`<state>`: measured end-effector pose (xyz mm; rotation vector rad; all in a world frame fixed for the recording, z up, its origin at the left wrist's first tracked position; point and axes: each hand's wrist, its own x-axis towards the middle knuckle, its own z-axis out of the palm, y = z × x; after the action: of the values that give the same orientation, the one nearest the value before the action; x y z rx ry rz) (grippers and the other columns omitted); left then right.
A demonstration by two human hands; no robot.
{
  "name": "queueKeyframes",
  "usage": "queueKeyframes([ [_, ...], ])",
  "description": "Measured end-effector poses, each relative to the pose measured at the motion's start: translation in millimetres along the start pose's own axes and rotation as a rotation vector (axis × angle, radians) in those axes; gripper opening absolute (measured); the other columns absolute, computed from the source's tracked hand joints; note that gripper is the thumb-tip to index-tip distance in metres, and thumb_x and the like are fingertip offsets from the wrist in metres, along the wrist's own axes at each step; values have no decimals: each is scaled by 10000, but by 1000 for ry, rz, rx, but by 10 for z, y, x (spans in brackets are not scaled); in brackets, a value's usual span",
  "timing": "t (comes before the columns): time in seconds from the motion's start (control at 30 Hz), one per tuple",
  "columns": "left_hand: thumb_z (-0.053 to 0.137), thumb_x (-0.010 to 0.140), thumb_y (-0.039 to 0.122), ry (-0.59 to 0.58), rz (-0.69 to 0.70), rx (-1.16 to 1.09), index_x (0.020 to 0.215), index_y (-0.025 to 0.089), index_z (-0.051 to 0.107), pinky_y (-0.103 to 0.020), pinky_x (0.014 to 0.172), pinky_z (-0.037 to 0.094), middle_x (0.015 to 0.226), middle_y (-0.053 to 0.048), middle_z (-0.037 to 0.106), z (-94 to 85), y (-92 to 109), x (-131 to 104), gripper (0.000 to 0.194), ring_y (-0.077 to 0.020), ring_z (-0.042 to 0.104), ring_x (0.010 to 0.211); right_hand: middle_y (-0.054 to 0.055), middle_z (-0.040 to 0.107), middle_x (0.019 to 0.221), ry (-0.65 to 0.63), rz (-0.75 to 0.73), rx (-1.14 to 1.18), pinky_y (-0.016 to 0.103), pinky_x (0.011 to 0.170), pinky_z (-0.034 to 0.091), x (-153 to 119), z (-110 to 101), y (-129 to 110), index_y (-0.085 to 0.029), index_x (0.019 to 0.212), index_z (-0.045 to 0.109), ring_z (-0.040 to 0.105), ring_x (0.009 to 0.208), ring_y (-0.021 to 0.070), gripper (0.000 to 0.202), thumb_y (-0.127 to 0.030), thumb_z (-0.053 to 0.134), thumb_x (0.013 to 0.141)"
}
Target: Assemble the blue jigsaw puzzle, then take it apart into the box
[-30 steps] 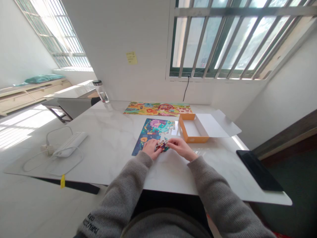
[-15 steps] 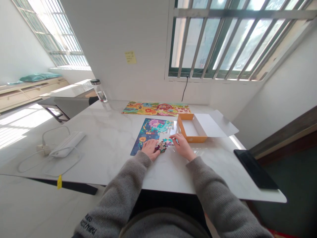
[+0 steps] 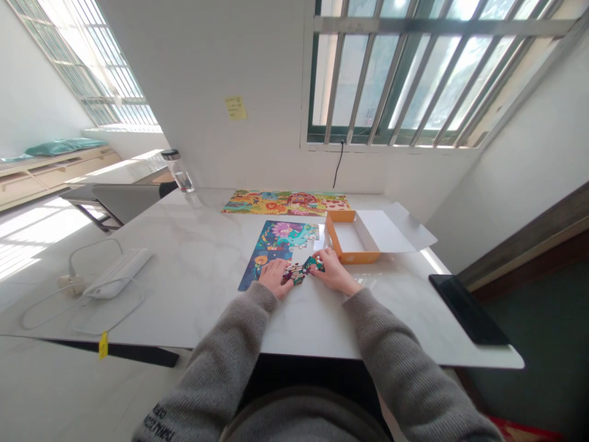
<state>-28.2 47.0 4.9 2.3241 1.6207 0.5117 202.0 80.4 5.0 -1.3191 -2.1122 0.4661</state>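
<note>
Table, white marbled slab [image 3: 193, 270]: open orange cardboard box [image 3: 359, 258] right of partly assembled blue jigsaw puzzle [image 3: 271, 238]. Left hand [image 3: 275, 277] palm-down, thumb spread, touching multicoloured cardboard pieces [image 3: 297, 274]; grip cannot be told. Right hand [image 3: 332, 271], angled inward, pinches teal puzzle piece [image 3: 313, 263].

Ribbed grey-brown sweater sleeves [image 3: 231, 344] end just behind the bare hands [image 3: 301, 275]; dark lettering [image 3: 159, 423] marks the left one near the elbow.
</note>
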Motion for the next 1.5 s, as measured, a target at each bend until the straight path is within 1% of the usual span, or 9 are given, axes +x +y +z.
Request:
queueKeyframes([
  [0.1, 565, 811, 284, 10, -6, 2, 1141, 186, 538, -433, 1056, 353, 1230, -99, 595, 15, -10, 4, 345, -283, 511, 1192, 24, 563, 854, 80, 25, 184, 342, 801, 469, 5, -35, -39, -201, 914, 562, 552, 808, 189, 109, -291, 600, 866],
  [0.2, 563, 821, 294, 25, -19, 4, 1163, 185, 534, -430, 1061, 352, 1233, -104, 592, 22, -3, 3, 360, -283, 508, 1198, -8, 566, 785, 133, 57, 449, 309, 707, 476, -7, -92, -140, -222, 874, 491, 581, 743, 170, 226, -410, 616, 874],
  [0.37, 548, 846, 331, 19, -11, 21, 1203, 184, 516, -435, 1056, 356, 1242, -106, 587, 28, 4, -4, 388, -291, 504, 1205, -13, 595, 851, 1, 114, 829, 285, 628, 494, -63, -138, -301, -237, 889, 414, 644, 679, 147, 393, -560, 635, 846],
  [0.5, 537, 847, 332, 3, -8, 53, 1217, 182, 498, -435, 1068, 344, 1264, -115, 576, 20, 11, -13, 402, -291, 493, 1216, -27, 548, 739, -67, 16, 682, 278, 639, 473, -75, -157, -329, -205, 842, 525, 567, 664, 133, 331, -498, 679, 826],
  [0.63, 541, 815, 299, -2, 3, 56, 1213, 180, 485, -435, 1068, 342, 1266, -116, 570, 7, 27, -23, 419, -290, 488, 1217, 11, 534, 813, -68, -88, 505, 291, 734, 491, -79, -200, -348, -178, 784, 619, 550, 790, 149, 247, -412, 614, 865],
  [0.77, 549, 789, 278, 9, 7, 69, 1196, 193, 485, -432, 1067, 343, 1256, -110, 567, 9, 33, -25, 421, -290, 489, 1216, 4, 520, 861, -101, 6, 585, 264, 618, 510, -104, -149, -336, -191, 814, 551, 561, 693, 120, 222, -405, 590, 860],
  [1.03, 538, 821, 288, 0, 3, 71, 1207, 180, 480, -444, 1070, 343, 1261, -126, 565, 4, 38, -21, 405, -299, 485, 1226, -59, 519, 616, -193, 59, 449, 235, 530, 405, -170, -62, -337, -211, 967, 544, 502, 535, 123, 140, -325, 550, 886],
  [1.23, 585, 796, 298, 5, 15, 62, 1229, 162, 464, -442, 1089, 322, 1281, -138, 560, -3, 45, -42, 470, -304, 480, 1244, 14, 537, 833, -69, -151, 272, 263, 672, 438, -169, -19, -354, -182, 901, 653, 492, 667, 122, 120, -184, 538, 864],
  [1.5, 499, 925, 461, 70, 21, 19, 1217, 186, 464, -431, 1082, 320, 1251, -114, 585, 59, 24, -47, 403, -279, 501, 1228, 38, 576, 939, 6, -179, 296, 261, 672, 471, -175, -12, -447, -196, 1116, 626, 522, 668, 124, 301, -133, 476, 864],
])
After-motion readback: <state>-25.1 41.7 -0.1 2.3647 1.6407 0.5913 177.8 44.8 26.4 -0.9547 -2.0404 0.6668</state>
